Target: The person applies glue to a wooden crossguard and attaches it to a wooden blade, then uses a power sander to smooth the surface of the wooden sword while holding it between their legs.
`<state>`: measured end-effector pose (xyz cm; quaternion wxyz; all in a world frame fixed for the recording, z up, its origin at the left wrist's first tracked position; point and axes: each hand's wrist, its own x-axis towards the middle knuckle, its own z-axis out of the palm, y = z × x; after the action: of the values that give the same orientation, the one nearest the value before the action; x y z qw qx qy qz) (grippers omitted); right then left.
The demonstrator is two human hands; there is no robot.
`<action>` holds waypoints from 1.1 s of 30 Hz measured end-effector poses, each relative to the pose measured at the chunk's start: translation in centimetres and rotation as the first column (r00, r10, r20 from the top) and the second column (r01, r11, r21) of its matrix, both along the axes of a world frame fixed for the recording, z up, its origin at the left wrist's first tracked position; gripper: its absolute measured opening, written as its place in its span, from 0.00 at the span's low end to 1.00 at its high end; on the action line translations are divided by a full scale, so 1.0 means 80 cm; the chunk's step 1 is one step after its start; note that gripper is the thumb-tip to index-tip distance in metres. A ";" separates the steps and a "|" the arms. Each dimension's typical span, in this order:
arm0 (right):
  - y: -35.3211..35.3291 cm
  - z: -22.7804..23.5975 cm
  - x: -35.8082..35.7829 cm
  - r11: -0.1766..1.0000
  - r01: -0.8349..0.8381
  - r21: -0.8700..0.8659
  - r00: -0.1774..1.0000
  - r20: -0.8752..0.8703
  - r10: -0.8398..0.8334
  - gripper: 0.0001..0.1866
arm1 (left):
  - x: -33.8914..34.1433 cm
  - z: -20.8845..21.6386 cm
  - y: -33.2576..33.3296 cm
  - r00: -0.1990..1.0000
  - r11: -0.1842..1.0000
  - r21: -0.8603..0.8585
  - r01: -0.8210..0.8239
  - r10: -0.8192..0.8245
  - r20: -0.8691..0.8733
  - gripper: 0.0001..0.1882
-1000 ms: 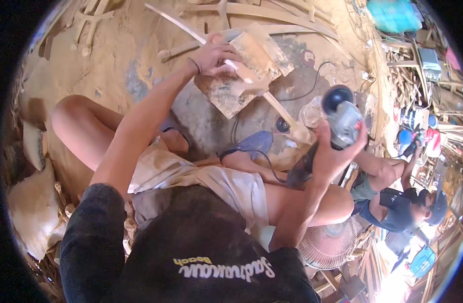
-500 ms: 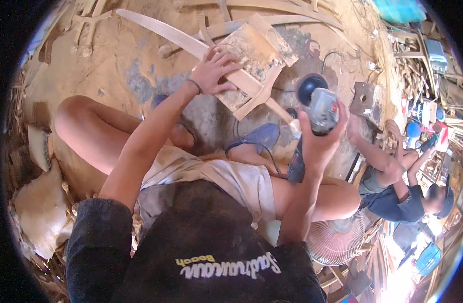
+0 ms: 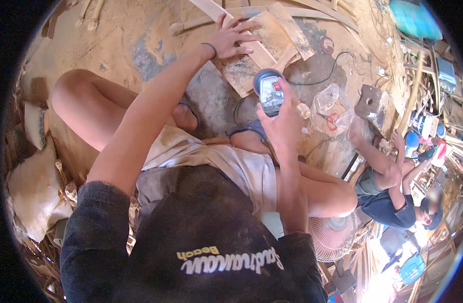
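My left hand (image 3: 230, 39) lies with fingers spread on a long, curved, pale wooden piece (image 3: 260, 53), whose crosspiece (image 3: 286, 59) sits at its near end. Under the wood is a worn board (image 3: 239, 81) smeared with dark marks. My right hand (image 3: 284, 113) is wrapped around a power sander (image 3: 271, 96) with a grey body, a red switch and a round dark pad. The pad is over the near end of the wooden piece and hides part of it; whether they touch I cannot tell.
Right of the sander lie a clear plastic bag (image 3: 333, 107) and a dark metal plate (image 3: 371, 103). A black cord (image 3: 319, 82) crosses the floor. Curved wooden parts (image 3: 206, 24) lie beyond the board. A fan (image 3: 333, 236) stands by my right knee; another person (image 3: 393, 202) sits at right.
My right hand has brought the sander left and up, over the wood's near end. The view has shifted, and the plastic bag now shows. My left hand stays on the wood, fingers spread wider.
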<state>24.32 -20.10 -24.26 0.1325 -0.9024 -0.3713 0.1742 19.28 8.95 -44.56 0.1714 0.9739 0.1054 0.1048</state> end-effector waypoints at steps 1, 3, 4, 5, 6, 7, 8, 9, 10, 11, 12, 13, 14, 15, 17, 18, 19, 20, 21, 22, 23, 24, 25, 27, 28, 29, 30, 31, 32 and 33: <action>0.000 -0.003 -0.002 1.000 -0.027 -0.006 0.999 0.029 0.027 0.48 | 0.002 0.002 0.002 0.999 1.000 -0.008 0.007 -0.008 -0.031 0.30; 0.001 -0.006 -0.008 0.998 -0.053 -0.019 0.996 0.068 0.055 0.46 | 0.007 0.005 0.001 0.998 1.000 0.001 0.020 -0.020 -0.060 0.29; 0.003 -0.006 -0.010 0.998 -0.047 -0.036 0.997 0.054 0.049 0.45 | 0.009 0.005 -0.001 0.998 1.000 0.017 0.025 -0.024 -0.057 0.29; 0.005 -0.006 -0.012 0.998 -0.042 -0.051 0.998 0.040 0.044 0.44 | 0.010 0.005 -0.003 0.998 0.999 0.034 0.032 -0.031 -0.055 0.29; 0.009 -0.007 -0.013 0.996 -0.031 -0.079 1.000 0.002 0.031 0.44 | 0.008 0.001 -0.003 0.999 0.999 0.023 0.022 -0.021 -0.042 0.28; 0.012 -0.007 -0.014 0.994 -0.020 -0.108 0.999 -0.036 0.016 0.44 | 0.007 -0.004 -0.004 1.000 1.000 0.013 0.012 -0.011 -0.029 0.28; 0.015 -0.007 -0.016 0.990 -0.028 -0.140 0.999 -0.042 0.023 0.45 | 0.005 -0.009 -0.004 1.000 1.000 0.002 0.003 -0.003 -0.017 0.28; 0.017 -0.006 -0.018 0.984 -0.033 -0.174 0.999 -0.044 0.026 0.45 | 0.005 -0.011 -0.005 1.000 1.000 0.004 -0.002 0.002 -0.003 0.28; 0.019 -0.006 -0.019 0.977 -0.038 -0.208 0.998 -0.047 0.028 0.46 | 0.005 -0.014 -0.006 1.000 1.000 0.007 -0.006 0.006 0.011 0.28; 0.019 -0.009 -0.019 0.978 -0.044 -0.205 0.999 -0.031 0.038 0.46 | 0.005 -0.016 -0.006 1.000 1.000 0.010 -0.011 0.011 0.025 0.28; 0.019 -0.011 -0.019 0.978 -0.051 -0.200 0.999 -0.015 0.049 0.46 | 0.006 -0.017 -0.007 0.999 1.000 0.010 -0.006 0.005 0.044 0.28; 0.018 -0.013 -0.019 0.979 -0.058 -0.196 0.998 0.001 0.059 0.46 | 0.008 -0.018 -0.007 0.998 1.000 0.010 -0.001 0.000 0.063 0.28; 0.017 -0.015 -0.018 0.979 -0.058 -0.196 0.998 -0.004 0.058 0.46 | 0.009 -0.019 -0.007 0.997 1.000 0.010 0.004 -0.005 0.081 0.27; 0.019 -0.015 -0.019 0.979 -0.060 -0.195 0.998 -0.010 0.059 0.46 | 0.009 -0.022 -0.006 0.995 1.000 0.006 0.002 -0.003 0.096 0.27; 0.022 -0.016 -0.022 0.977 -0.064 -0.205 0.998 -0.012 0.063 0.46 | 0.006 -0.027 -0.004 0.992 1.000 -0.003 -0.002 0.002 0.123 0.27; 0.023 -0.016 -0.023 0.974 -0.058 -0.218 0.998 -0.003 0.058 0.46 | 0.007 -0.027 -0.005 0.993 1.000 -0.003 0.002 -0.001 0.121 0.27; 0.023 -0.015 -0.023 0.972 -0.053 -0.231 0.998 0.004 0.055 0.46 | 0.008 -0.027 -0.005 0.993 1.000 -0.004 0.005 -0.004 0.119 0.27; 0.024 -0.015 -0.022 0.968 -0.051 -0.246 0.999 -0.016 0.049 0.47 | 0.008 -0.027 -0.006 0.993 1.000 -0.005 0.007 -0.007 0.116 0.27; 0.025 -0.014 -0.022 0.965 -0.052 -0.259 0.998 -0.036 0.044 0.48 | 0.008 -0.027 -0.006 0.993 1.000 0.002 0.001 -0.001 0.117 0.28; 0.026 -0.013 -0.022 0.961 -0.054 -0.272 0.998 -0.057 0.040 0.49 | 0.007 -0.027 -0.007 0.993 1.000 0.008 -0.006 0.005 0.118 0.28; 0.026 -0.015 -0.023 0.963 -0.056 -0.262 0.998 -0.054 0.043 0.49 | 0.007 -0.027 -0.008 0.993 1.000 0.015 -0.014 0.012 0.118 0.28; 0.026 -0.016 -0.024 0.966 -0.058 -0.251 0.998 -0.050 0.047 0.49 | 0.006 -0.026 -0.008 0.986 0.997 -0.067 0.030 -0.018 0.165 0.29; 0.026 -0.016 -0.024 0.969 -0.061 -0.241 0.998 -0.046 0.051 0.49 | 0.005 -0.025 -0.008 0.976 0.986 -0.146 0.076 -0.044 0.215 0.31; 0.029 -0.014 -0.027 0.962 -0.056 -0.267 0.998 -0.045 0.046 0.49 | 0.003 -0.021 -0.007 0.970 0.970 -0.213 0.117 -0.065 0.235 0.32; 0.031 -0.013 -0.028 0.958 -0.053 -0.280 0.998 -0.043 0.043 0.49 | 0.002 -0.018 -0.007 0.977 0.973 -0.205 0.109 -0.066 0.204 0.32; 0.031 -0.013 -0.028 0.959 -0.052 -0.277 0.998 -0.041 0.042 0.49 | 0.001 -0.016 -0.006 0.983 0.975 -0.197 0.101 -0.067 0.173 0.31; 0.030 -0.014 -0.028 0.960 -0.045 -0.275 0.999 -0.037 0.036 0.49 | 0.003 -0.010 -0.008 0.986 0.979 -0.179 0.092 -0.065 0.152 0.31; 0.029 -0.015 -0.027 0.961 -0.038 -0.273 0.999 -0.032 0.030 0.49 | 0.004 -0.004 -0.011 0.989 0.983 -0.161 0.085 -0.064 0.132 0.31; 0.028 -0.016 -0.026 0.958 -0.026 -0.286 0.999 -0.025 0.020 0.49 | 0.007 0.002 -0.014 0.992 0.987 -0.143 0.079 -0.063 0.113 0.31; 0.030 -0.016 -0.027 0.955 -0.026 -0.296 1.000 -0.024 0.020 0.49 | 0.005 0.000 -0.013 0.991 0.986 -0.145 0.080 -0.063 0.119 0.31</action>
<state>22.12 -17.71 -25.52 -0.0024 -0.9058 -0.3501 0.2385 19.66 7.89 -44.56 0.2535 0.9539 0.0678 0.1458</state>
